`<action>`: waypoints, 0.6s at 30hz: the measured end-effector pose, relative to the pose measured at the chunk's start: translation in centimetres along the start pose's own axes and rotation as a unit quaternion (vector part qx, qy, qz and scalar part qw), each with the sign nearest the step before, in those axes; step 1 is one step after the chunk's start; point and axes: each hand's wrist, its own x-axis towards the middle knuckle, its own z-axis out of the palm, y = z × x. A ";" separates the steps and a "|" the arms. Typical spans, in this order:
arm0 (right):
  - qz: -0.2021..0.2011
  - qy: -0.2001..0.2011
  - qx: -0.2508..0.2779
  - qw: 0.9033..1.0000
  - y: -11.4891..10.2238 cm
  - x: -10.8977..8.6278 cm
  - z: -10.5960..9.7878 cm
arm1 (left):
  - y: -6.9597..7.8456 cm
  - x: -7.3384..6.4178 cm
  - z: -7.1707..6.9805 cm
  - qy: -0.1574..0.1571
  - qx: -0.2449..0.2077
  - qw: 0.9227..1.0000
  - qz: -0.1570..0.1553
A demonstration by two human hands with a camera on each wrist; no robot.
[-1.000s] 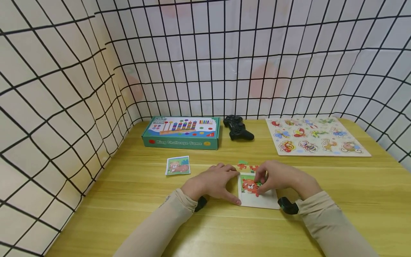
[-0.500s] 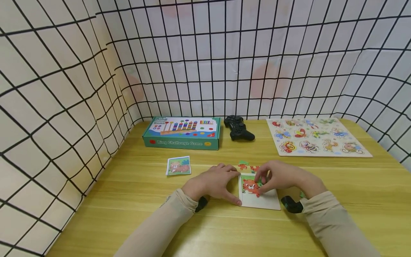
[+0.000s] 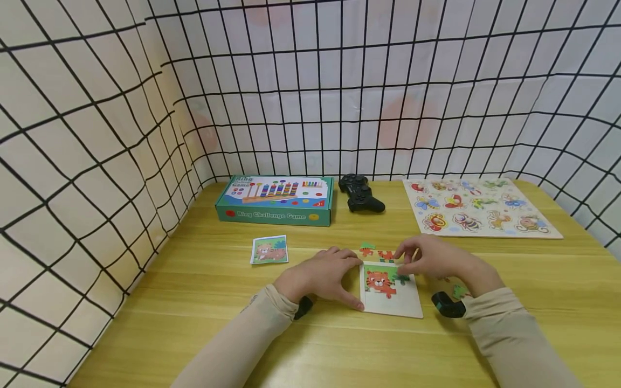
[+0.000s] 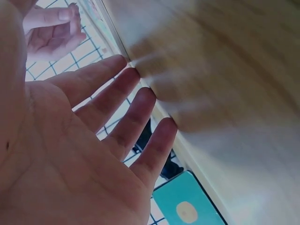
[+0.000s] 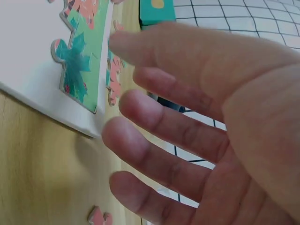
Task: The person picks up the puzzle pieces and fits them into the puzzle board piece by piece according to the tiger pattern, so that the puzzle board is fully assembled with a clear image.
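Observation:
A white square puzzle tray point(image 3: 399, 306) lies on the table, partly filled with joined pieces showing an orange tiger face point(image 3: 378, 281). My left hand point(image 3: 324, 276) rests along its left side, thumb at the near corner and index finger at the far one, fingers nearly straight in the left wrist view. Over the tray's far right corner hovers my right hand point(image 3: 434, 261), fingers loosely bent with nothing between them. Below its thumb, a green leafy puzzle piece point(image 5: 77, 68) sits in the tray. Loose orange pieces point(image 3: 385, 254) lie just beyond the far edge.
More loose pieces point(image 3: 460, 291) lie near the right wrist. A tiger picture card point(image 3: 269, 250) is to the left. Along the back stand a green game box point(image 3: 274, 215), a black game controller point(image 3: 360, 194) and an insect puzzle board point(image 3: 480, 211), with a black wire grid behind.
My right hand has let go of the green leafy piece and moved up and right, uncovering the tray's right part. The left hand has stayed in place.

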 end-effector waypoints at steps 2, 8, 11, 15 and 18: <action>-0.003 0.011 -0.009 1.000 0.1 0.0 0.0 | 0.0 -0.1 0.0 -0.002 -0.004 1.000 0.000; -0.018 0.035 -0.053 0.998 0.3 0.6 0.4 | 0.0 -0.2 -0.1 -0.001 -0.007 1.000 0.003; -0.018 0.039 -0.065 0.997 0.4 0.9 0.7 | 0.0 -0.2 -0.2 -0.002 -0.009 1.000 0.001; -0.029 0.051 -0.082 0.995 0.6 1.7 1.2 | 0.1 -0.2 -0.2 -0.002 -0.010 1.000 0.001; -0.030 0.060 -0.097 0.993 0.8 2.1 1.6 | 0.1 -0.2 -0.3 -0.002 -0.010 1.000 0.003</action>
